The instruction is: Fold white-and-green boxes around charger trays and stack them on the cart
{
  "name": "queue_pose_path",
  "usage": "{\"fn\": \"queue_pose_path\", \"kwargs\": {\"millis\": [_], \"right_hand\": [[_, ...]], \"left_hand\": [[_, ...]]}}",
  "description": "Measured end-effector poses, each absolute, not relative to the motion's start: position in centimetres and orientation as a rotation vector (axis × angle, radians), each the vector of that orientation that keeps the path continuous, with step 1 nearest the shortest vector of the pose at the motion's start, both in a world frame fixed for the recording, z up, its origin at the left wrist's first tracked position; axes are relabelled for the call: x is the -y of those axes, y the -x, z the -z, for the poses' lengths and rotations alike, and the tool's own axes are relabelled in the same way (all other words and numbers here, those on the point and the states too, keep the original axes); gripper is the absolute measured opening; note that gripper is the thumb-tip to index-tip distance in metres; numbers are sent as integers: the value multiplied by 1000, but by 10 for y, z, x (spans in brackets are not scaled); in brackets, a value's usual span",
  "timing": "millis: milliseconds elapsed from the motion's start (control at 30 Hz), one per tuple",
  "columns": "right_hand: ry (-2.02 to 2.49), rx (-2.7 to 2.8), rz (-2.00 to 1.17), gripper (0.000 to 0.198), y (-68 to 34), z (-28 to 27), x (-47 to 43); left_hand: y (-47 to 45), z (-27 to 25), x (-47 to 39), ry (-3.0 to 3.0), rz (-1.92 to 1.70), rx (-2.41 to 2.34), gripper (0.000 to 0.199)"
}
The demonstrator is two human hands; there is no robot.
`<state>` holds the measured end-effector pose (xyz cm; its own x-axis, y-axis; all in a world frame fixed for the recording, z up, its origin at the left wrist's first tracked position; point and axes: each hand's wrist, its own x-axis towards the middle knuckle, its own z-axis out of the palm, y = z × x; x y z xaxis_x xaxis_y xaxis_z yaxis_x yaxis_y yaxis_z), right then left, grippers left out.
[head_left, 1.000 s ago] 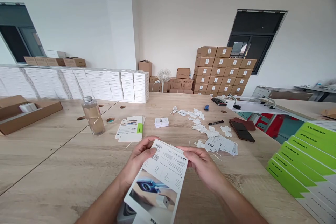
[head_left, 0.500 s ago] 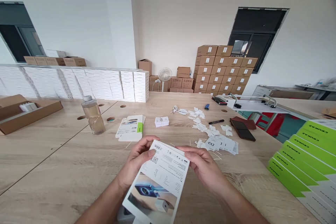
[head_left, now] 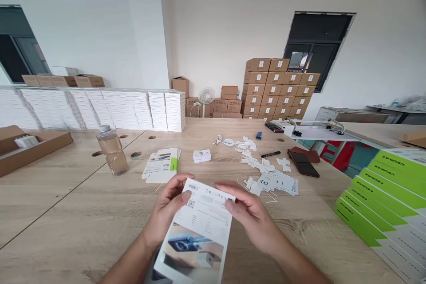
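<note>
A white printed box (head_left: 199,230) with a phone picture, barcode and QR code is held up in front of me, its lower end cut off by the frame. My left hand (head_left: 169,204) grips its upper left side, thumb on the printed face. At the upper right corner, my right hand (head_left: 248,211) has its thumb on the face and fingers behind the top edge. Past the hands lie flat white-and-green printed packages (head_left: 160,166) and a small stack of white cards (head_left: 201,156). Whether the held box is flat or folded out I cannot tell.
Scattered white paper pieces (head_left: 266,173), a black marker (head_left: 270,154) and a dark phone (head_left: 302,163) lie to the right. Green-and-white boxes (head_left: 376,199) are stacked at the right edge. A bottle (head_left: 113,151) and an open carton (head_left: 36,151) stand left.
My right thumb has slid down onto the box's face, and the right fingers have shifted along its top edge. The whole view has turned slightly to the right.
</note>
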<state>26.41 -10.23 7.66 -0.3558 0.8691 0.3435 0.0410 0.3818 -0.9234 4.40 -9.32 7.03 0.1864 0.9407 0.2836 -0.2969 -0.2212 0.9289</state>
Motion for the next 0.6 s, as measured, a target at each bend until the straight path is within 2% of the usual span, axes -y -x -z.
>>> {"fn": "queue_pose_path", "kwargs": {"millis": [133,367,600], "right_hand": [[940,1605,-966,58,-264,-64,95],[1218,2006,-132,95,-238,-36,95],[1218,1931,166,88,-227,-28,85]], "left_hand": [[-50,-71,88,-1362,-1588,-851,33],[-58,-63,81,-1276,-1858,-889,37],[-58,-60,83,-1376,-1739,-879,33]]}}
